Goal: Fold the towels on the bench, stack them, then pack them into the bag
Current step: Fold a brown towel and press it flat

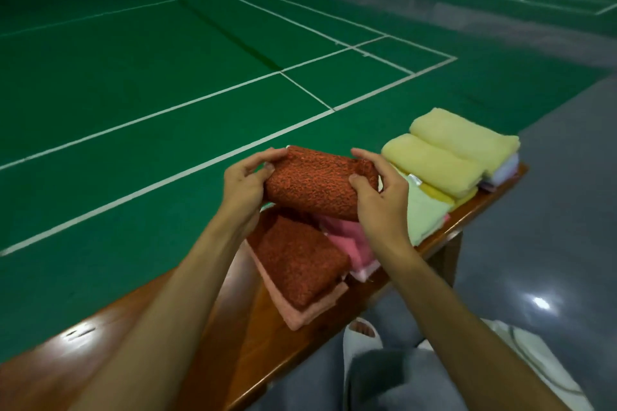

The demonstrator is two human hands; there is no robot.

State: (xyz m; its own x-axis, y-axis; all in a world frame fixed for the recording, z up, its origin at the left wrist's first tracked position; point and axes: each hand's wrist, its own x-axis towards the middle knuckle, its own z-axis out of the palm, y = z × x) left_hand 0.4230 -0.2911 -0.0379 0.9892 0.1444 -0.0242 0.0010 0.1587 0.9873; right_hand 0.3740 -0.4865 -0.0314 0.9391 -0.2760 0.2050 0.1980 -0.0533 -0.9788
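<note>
A: Hands?
B: Left hand (245, 183) and right hand (380, 197) each grip one end of a folded rust towel (317, 183), held just above the bench (250, 344).
A: Progress?
B: Roughly midway. The yellow towels (434, 163) are folded and piled at the far end, and a second rust towel (300, 260) lies folded nearer. The pink towel (354, 243) looks loose. Stacking is unfinished and nothing is packed.
A: Bag?
B: The white thing (534, 360) on the floor might be it. I can't tell.

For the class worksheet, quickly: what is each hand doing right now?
Left hand: holding the left end of the folded rust-red terry towel.
Right hand: holding the same towel's right end.
</note>
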